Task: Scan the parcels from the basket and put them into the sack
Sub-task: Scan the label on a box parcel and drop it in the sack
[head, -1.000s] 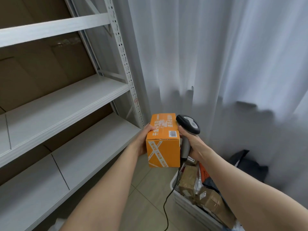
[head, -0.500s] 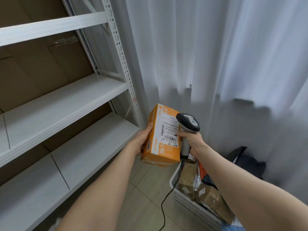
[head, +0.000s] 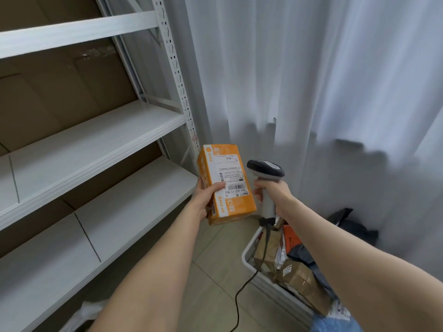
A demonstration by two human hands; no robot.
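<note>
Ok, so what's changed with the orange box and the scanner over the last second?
The left hand turned the orange box so its shipping label, not the taped side, now faces the camera. The scanner in the right hand, which was close against the box, now sits apart to its right. Both hands kept their grips; the basket of parcels stayed put.

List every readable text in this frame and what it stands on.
"MAKE UP": side of the orange box.
"502-602-12 N03": its shipping label.
"YT7628097560852": same label, digits uncertain.
"STINE": orange packet in the basket, start hidden.
Label's fine print and the red sticker on the shelf post: too small.
</note>
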